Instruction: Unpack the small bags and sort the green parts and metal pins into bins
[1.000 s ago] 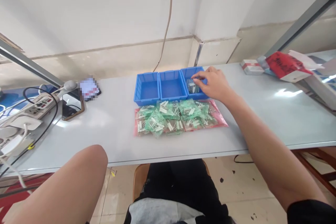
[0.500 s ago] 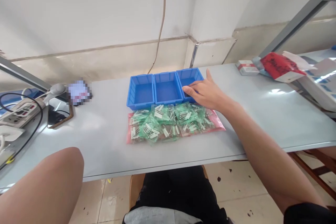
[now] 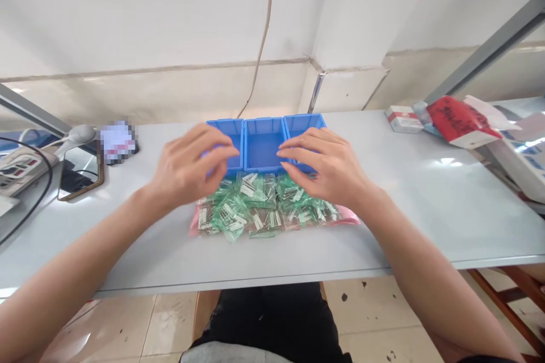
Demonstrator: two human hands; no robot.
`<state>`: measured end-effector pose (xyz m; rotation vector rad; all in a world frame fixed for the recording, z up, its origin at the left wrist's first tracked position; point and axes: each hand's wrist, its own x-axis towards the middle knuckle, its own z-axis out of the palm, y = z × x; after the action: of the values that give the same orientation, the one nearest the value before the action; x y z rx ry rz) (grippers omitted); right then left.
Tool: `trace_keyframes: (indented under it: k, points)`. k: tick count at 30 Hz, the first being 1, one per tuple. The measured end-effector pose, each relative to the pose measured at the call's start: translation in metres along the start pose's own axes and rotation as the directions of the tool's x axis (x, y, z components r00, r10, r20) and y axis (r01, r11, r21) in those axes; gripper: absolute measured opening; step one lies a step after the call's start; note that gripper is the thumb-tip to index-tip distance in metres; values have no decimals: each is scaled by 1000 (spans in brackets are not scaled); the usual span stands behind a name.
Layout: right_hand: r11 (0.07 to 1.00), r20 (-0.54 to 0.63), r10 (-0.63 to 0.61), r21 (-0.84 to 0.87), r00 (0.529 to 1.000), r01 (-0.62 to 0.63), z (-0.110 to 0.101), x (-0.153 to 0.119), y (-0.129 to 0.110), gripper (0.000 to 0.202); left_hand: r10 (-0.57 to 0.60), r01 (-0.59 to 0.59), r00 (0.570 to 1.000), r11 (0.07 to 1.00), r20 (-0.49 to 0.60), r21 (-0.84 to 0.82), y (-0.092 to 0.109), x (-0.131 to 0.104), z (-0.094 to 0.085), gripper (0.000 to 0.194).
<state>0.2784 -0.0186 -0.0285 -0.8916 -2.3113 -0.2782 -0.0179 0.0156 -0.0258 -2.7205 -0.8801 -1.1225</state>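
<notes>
Left hand (image 3: 187,167): hovering empty, fingers loosely curled, above the green packets (image 3: 255,204).
Right hand (image 3: 330,167): hovering empty, fingers spread.
Packets: lying piled on the table (image 3: 426,204), touching 3 blue bins (image 3: 263,144).

Three bins (image 3: 263,144) stand in a row at frame centre on the table (image 3: 426,204); packets (image 3: 255,207) lie just below them, a phone (image 3: 79,173) far left.
</notes>
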Motion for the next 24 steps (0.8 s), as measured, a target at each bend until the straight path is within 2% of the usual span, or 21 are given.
trace_keyframes:
  k: [3, 6, 7, 9, 11, 13, 16, 19, 21, 24]
  points:
    - [995, 114, 91, -51, 989, -85, 8, -4, 0, 31, 1, -4, 993, 1000, 114, 25, -11, -3, 8, 27]
    - [995, 244, 101, -48, 965, -92, 14, -6, -1, 34, -5, 5, 980, 1000, 201, 1, -12, -9, 22, 38]
    - [996, 236, 87, -38, 968, -80, 15, -5, -3, 33, 3, 0, 979, 1000, 203, -14, -11, -11, 26, 39]
    - [999, 143, 41, -16, 989, -39, 15, -3, -8, 28, 11, -5, 984, 999, 179, -35, -8, -15, 33, 40]
    - [997, 31, -59, 44, 998, 57, 15, 0, -18, 22, 2, 4, 989, 999, 146, -40, -6, -17, 37, 38]
    - [975, -28, -175, 134, 984, 177, 16, 3, -32, 18, -9, 15, 991, 999, 132, -40, -5, -17, 38, 36]
    - [920, 24, -348, 202, 937, 336, 22, 5, -55, 25, -25, 30, 991, 999, 132, -40, -3, -16, 38, 35]
    - [883, 93, -468, 96, 879, 460, 31, 3, -72, 25, -52, 60, 988, 997, 147, -52, 1, -14, 33, 38]
    - [875, 62, -484, 38, 873, 483, 35, 2, -78, 19, -85, 93, 990, 993, 115, -68, 4, -13, 26, 36]
    - [903, -25, -423, 72, 906, 424, 35, 1, -77, 16, -111, 106, 991, 991, -68, -81, 8, -13, 15, 28]
